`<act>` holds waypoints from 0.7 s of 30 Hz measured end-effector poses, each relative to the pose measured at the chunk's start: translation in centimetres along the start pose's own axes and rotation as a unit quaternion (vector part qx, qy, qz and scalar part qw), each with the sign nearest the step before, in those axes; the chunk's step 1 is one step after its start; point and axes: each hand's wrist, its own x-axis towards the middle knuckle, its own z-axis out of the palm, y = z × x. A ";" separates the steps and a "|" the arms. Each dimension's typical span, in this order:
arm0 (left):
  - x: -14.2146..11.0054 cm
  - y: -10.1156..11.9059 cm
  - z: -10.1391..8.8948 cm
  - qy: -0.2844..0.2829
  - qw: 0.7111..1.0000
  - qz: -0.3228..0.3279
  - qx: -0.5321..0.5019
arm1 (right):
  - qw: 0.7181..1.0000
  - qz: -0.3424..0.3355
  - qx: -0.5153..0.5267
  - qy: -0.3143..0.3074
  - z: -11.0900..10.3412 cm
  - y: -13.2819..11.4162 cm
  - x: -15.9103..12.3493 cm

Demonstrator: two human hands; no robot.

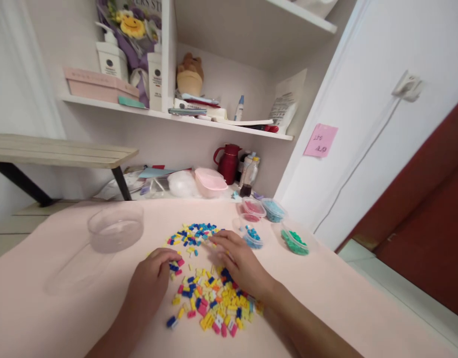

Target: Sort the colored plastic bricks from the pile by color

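Small toy building bricks lie loose on the pink tabletop in two main piles. The near pile (217, 303) is mostly yellow, dark blue and pink. The far pile (199, 232) holds more light blue and white ones. My left hand (152, 273) rests at the left of the piles, its fingers loosely bent beside a few dark blue and pink bricks. Over the right side stretches my right hand (242, 258), fingertips at the far pile's edge and thumb apart from them. Bricks under the right palm are partly hidden, and nothing shows plainly held in either hand.
A clear round dish (116, 228) stands at the left. To the right are small tubs of blue bricks (254, 241), green bricks (296, 243), red bricks (252, 211) and light blue bricks (273, 211). Behind are a pink container (210, 182), a red jug (229, 164) and shelves (229, 125).
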 end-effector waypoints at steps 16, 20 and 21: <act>-0.3 0.0 0.0 -0.006 1.000 0.003 0.005 | 0.998 0.006 -0.023 -0.057 1.1 0.0 0.2; -0.2 0.2 -0.1 -0.002 1.000 -0.001 0.002 | 1.000 0.008 -0.001 -0.021 1.3 0.5 0.1; -0.2 0.3 -0.1 -0.001 1.000 -0.001 0.000 | 1.000 -0.003 -0.007 -0.021 1.5 0.5 0.1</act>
